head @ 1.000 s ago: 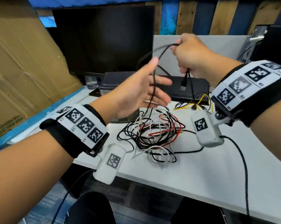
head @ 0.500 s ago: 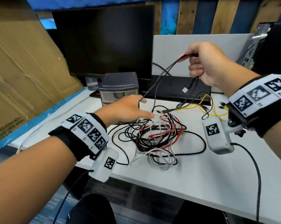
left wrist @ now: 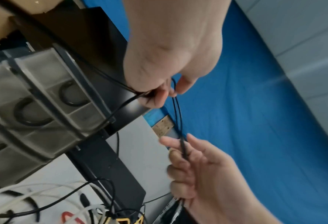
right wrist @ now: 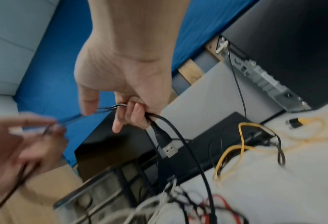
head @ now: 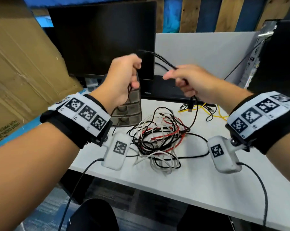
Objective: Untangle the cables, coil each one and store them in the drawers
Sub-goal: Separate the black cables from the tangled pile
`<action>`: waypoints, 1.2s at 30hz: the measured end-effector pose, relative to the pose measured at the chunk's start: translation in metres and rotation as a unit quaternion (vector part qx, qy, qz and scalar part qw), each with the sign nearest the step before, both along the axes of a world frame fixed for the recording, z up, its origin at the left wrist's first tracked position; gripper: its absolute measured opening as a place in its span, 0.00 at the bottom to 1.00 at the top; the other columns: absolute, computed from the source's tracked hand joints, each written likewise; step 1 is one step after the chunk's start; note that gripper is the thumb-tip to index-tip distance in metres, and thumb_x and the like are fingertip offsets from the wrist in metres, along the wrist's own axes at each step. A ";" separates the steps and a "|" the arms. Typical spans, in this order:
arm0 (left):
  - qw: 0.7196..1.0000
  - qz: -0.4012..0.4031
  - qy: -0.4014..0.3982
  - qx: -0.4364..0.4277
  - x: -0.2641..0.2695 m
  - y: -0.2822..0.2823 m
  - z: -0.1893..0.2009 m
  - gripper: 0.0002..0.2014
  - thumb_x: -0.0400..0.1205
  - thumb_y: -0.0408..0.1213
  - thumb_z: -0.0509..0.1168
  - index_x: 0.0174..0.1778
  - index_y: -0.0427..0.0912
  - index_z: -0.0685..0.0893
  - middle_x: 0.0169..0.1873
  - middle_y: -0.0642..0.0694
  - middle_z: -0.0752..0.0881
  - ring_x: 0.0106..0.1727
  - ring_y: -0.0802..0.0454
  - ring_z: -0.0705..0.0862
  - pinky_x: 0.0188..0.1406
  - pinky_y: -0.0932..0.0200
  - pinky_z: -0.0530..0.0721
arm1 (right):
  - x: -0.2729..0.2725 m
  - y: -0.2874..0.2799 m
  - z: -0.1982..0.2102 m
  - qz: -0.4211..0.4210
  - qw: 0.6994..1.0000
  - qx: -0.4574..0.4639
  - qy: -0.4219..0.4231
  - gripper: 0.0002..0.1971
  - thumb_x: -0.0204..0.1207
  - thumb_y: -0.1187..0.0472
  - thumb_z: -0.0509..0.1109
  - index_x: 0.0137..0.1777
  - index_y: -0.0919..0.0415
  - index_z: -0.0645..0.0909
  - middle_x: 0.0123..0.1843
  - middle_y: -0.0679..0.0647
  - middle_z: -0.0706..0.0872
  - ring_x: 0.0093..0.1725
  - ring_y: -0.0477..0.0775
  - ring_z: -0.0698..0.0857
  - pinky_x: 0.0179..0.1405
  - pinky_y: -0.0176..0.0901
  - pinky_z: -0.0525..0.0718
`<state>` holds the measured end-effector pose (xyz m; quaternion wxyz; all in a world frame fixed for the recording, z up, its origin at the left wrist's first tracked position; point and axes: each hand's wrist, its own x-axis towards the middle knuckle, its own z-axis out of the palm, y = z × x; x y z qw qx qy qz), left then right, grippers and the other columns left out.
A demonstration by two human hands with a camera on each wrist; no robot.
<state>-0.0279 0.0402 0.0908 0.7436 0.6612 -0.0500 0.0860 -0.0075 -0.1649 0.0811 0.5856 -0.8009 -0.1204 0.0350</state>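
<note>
Head view: left hand (head: 122, 77) and right hand (head: 193, 80) each pinch the black cable (head: 164, 61), doubled between them above the tangle (head: 157, 139) on the desk (head: 199, 184). Light, limp, likely snaggy; best gripped near its plug (right wrist: 166, 145).

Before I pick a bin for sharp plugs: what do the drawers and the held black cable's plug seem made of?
Drawers: apparently smoky translucent plastic, glossy; shapes show dimly through the fronts, with a darker frame.

Black cable, gripped in the right hand: matte rubbery or plastic sheath that bends freely. Its plug has a bare silvery tip, likely metal, with a black moulded collar.
</note>
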 end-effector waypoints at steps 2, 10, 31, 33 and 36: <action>0.995 -0.034 -0.031 -0.090 -0.006 -0.003 0.014 0.14 0.87 0.38 0.58 0.35 0.43 0.74 0.25 0.52 0.60 0.22 0.57 0.57 0.22 0.62 0.62 | -0.008 0.016 -0.011 0.071 0.997 0.003 0.015 0.20 0.75 0.43 0.75 0.62 0.52 0.82 0.33 0.44 0.70 0.26 0.43 0.60 0.20 0.34 0.56; 0.967 -0.135 -0.100 -0.193 -0.016 -0.001 0.024 0.16 0.92 0.39 0.52 0.37 0.44 0.71 0.30 0.51 0.63 0.28 0.56 0.61 0.31 0.60 0.71 | -0.024 0.063 -0.019 0.160 0.985 0.061 0.007 0.06 0.81 0.54 0.76 0.45 0.48 0.80 0.32 0.39 0.79 0.33 0.43 0.62 0.32 0.40 0.54; 0.963 -0.023 -0.165 -0.211 0.000 0.031 0.028 0.13 0.90 0.34 0.54 0.39 0.44 0.75 0.29 0.53 0.67 0.27 0.57 0.63 0.32 0.62 0.71 | -0.015 0.045 -0.007 0.194 0.976 -0.070 -0.067 0.09 0.86 0.63 0.66 0.43 0.56 0.81 0.36 0.49 0.84 0.34 0.44 0.72 0.32 0.36 0.68; 0.970 0.017 -0.144 -0.197 0.007 0.036 0.024 0.14 0.90 0.34 0.54 0.38 0.45 0.75 0.28 0.53 0.68 0.26 0.57 0.65 0.31 0.63 0.71 | -0.011 0.035 -0.008 0.180 0.973 -0.126 -0.061 0.11 0.87 0.63 0.63 0.42 0.54 0.81 0.38 0.51 0.86 0.37 0.45 0.74 0.35 0.38 0.69; 0.978 0.068 -0.087 -0.179 0.014 0.035 0.006 0.14 0.90 0.35 0.55 0.38 0.46 0.77 0.27 0.53 0.72 0.26 0.57 0.71 0.31 0.63 0.75 | -0.005 0.030 -0.013 0.137 0.977 -0.154 -0.061 0.12 0.89 0.62 0.60 0.43 0.56 0.80 0.33 0.54 0.87 0.41 0.50 0.79 0.41 0.41 0.74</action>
